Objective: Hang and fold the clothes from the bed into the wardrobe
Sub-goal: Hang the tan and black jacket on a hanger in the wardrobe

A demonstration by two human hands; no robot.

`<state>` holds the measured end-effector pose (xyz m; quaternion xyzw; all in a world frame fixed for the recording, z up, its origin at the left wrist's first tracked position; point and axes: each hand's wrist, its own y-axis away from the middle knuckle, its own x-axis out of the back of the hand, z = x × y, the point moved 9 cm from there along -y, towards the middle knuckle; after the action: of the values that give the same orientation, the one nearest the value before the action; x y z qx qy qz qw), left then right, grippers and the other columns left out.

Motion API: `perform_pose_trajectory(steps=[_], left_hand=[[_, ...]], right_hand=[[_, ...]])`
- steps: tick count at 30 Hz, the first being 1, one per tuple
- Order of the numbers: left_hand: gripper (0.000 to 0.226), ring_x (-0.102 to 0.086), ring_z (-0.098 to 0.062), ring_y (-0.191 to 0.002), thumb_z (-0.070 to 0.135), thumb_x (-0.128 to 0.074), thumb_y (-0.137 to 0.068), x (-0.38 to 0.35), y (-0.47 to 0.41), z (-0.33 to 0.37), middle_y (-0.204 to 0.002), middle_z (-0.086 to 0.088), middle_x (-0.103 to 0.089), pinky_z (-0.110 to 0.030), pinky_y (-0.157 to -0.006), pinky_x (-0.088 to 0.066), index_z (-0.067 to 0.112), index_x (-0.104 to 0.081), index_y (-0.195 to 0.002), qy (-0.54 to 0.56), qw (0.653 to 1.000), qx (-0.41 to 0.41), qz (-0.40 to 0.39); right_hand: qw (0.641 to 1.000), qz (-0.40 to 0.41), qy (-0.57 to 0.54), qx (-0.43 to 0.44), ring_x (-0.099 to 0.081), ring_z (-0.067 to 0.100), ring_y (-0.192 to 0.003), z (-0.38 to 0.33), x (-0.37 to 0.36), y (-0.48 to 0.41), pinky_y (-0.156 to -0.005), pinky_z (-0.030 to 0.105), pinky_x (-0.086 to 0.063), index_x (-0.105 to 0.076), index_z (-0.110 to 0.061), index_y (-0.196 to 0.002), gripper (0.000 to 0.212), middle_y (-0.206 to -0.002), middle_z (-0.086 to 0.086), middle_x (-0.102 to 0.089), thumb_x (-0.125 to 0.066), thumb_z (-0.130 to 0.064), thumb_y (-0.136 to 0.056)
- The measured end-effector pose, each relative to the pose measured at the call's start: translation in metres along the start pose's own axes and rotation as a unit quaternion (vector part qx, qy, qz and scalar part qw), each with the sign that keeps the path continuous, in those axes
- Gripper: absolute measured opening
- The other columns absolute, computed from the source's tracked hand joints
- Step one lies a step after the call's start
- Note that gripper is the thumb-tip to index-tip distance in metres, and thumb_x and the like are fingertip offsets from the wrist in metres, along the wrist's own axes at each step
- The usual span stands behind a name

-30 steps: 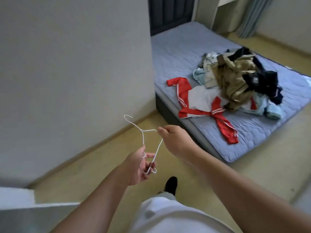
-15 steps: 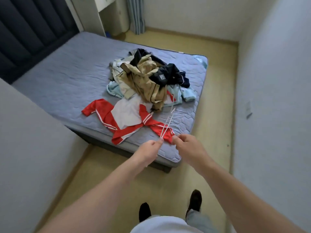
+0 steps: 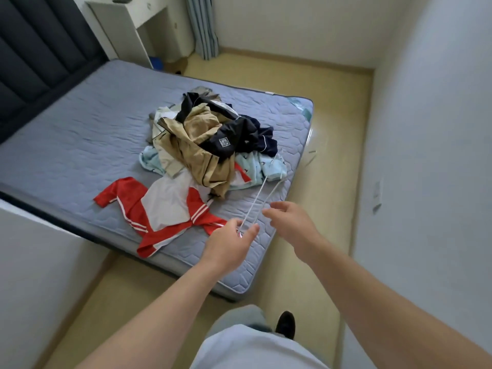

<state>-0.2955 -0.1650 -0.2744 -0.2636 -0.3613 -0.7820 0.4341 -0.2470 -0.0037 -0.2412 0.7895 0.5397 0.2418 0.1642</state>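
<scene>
My left hand (image 3: 229, 246) pinches one end of a thin white wire hanger (image 3: 262, 190), which points away from me over the corner of the bed (image 3: 80, 145). Just right of the wire, my right hand (image 3: 290, 222) hovers with its fingers loosely spread, holding nothing. A red and white jacket (image 3: 165, 209) lies flat on the blue-grey mattress, close in front of my left hand. Behind it is a heap of clothes: a tan garment (image 3: 197, 147), a dark navy one (image 3: 237, 139) and a light blue one (image 3: 269, 166).
A dark padded headboard (image 3: 40, 62) stands at the left end of the bed. A white desk (image 3: 125, 22) and a grey curtain (image 3: 202, 25) are in the far corner. A white wall (image 3: 426, 155) runs along the right, a white panel (image 3: 32, 262) on the left.
The view swung from the wall to the bed and moved closer. My right hand has let go of the hanger and opened; my left hand still holds it.
</scene>
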Motion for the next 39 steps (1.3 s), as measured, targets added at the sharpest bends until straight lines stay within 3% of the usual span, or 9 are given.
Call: perform_pose_trajectory(steps=[3,9,17,21,23,25,28,32,39], left_hand=[[0.075,-0.060,-0.020,-0.108,0.079,-0.036,-0.087,0.002,-0.020,0.022,-0.110,0.002,-0.068,-0.045,-0.090,-0.051,0.023,-0.050,-0.135,-0.018,0.999,-0.016,0.023],[0.066,-0.058,-0.021,-0.098,0.072,-0.050,-0.087,0.013,-0.088,0.031,-0.087,0.008,-0.061,-0.044,-0.086,-0.051,0.024,-0.051,-0.132,0.008,0.999,-0.002,0.037],[0.083,-0.053,-0.022,-0.099,0.084,-0.044,-0.071,0.014,-0.230,0.031,-0.092,-0.002,-0.063,-0.043,-0.093,-0.046,0.022,-0.053,-0.127,0.084,0.996,0.026,-0.010],[0.053,-0.059,-0.018,-0.099,0.054,-0.072,-0.083,0.019,-0.287,0.024,-0.102,-0.001,-0.063,-0.034,-0.091,-0.049,0.026,-0.052,-0.123,0.155,0.986,0.059,-0.010],[0.058,-0.061,-0.009,-0.099,0.043,-0.082,-0.076,0.023,-0.310,0.020,-0.105,0.007,-0.063,-0.019,-0.081,-0.047,0.029,-0.049,-0.121,0.180,0.980,0.073,-0.031],[0.070,-0.060,-0.006,-0.104,0.040,-0.088,-0.069,0.023,-0.325,0.017,-0.112,0.011,-0.062,-0.015,-0.082,-0.045,0.030,-0.047,-0.124,0.218,0.970,0.087,-0.067],[0.073,-0.063,-0.011,-0.100,0.025,-0.091,-0.068,0.026,-0.354,-0.006,-0.115,0.007,-0.062,-0.022,-0.085,-0.051,0.023,-0.050,-0.128,0.303,0.938,0.153,-0.073],[0.050,-0.064,-0.019,-0.094,-0.002,-0.076,-0.071,0.042,-0.381,-0.057,-0.100,-0.001,-0.066,-0.026,-0.083,-0.053,0.010,-0.062,-0.118,0.257,0.923,0.287,0.013],[0.041,-0.063,-0.035,-0.110,0.008,-0.066,-0.080,0.056,-0.423,-0.094,-0.119,-0.016,-0.066,-0.045,-0.098,-0.051,0.012,-0.059,-0.120,0.233,0.894,0.378,0.063]], right_hand=[[0.998,-0.030,-0.060,-0.012,-0.065,0.019,-0.102,-0.015,0.006,-0.037,-0.083,0.034,-0.056,-0.050,-0.016,-0.136,0.053,-0.117,0.004,-0.064,-0.069,-0.033,-0.090],[0.977,-0.021,-0.210,-0.038,-0.072,0.025,-0.098,-0.044,0.013,-0.111,-0.070,0.033,-0.052,-0.053,-0.020,-0.120,0.027,-0.102,0.007,-0.075,-0.061,-0.031,-0.096],[0.972,-0.034,-0.219,-0.079,-0.073,0.028,-0.080,-0.108,0.029,-0.233,-0.066,0.040,-0.061,-0.059,-0.008,-0.108,0.035,-0.103,0.009,-0.065,-0.063,-0.040,-0.095],[0.967,-0.022,-0.236,-0.089,-0.072,0.031,-0.076,-0.141,0.025,-0.285,-0.062,0.041,-0.061,-0.054,-0.009,-0.107,0.038,-0.092,0.012,-0.066,-0.058,-0.046,-0.097],[0.973,-0.014,-0.218,-0.073,-0.071,0.031,-0.075,-0.155,0.021,-0.310,-0.059,0.037,-0.059,-0.054,-0.010,-0.100,0.037,-0.092,0.016,-0.065,-0.051,-0.046,-0.100],[0.981,-0.004,-0.185,-0.051,-0.072,0.031,-0.078,-0.164,0.018,-0.329,-0.062,0.034,-0.059,-0.055,-0.012,-0.096,0.035,-0.092,0.017,-0.066,-0.048,-0.045,-0.102],[0.992,0.001,-0.121,-0.028,-0.072,0.028,-0.083,-0.173,0.012,-0.363,-0.072,0.033,-0.061,-0.057,-0.013,-0.098,0.035,-0.090,0.014,-0.067,-0.047,-0.046,-0.102],[0.999,-0.029,-0.041,0.008,-0.066,0.020,-0.075,-0.185,-0.005,-0.402,-0.073,0.032,-0.061,-0.055,-0.008,-0.101,0.041,-0.081,0.007,-0.064,-0.043,-0.047,-0.102],[0.987,-0.141,0.071,0.036,-0.065,0.016,-0.072,-0.195,-0.045,-0.459,-0.084,0.050,-0.058,-0.054,-0.015,-0.095,0.032,-0.077,0.005,-0.062,-0.042,-0.044,-0.103]])
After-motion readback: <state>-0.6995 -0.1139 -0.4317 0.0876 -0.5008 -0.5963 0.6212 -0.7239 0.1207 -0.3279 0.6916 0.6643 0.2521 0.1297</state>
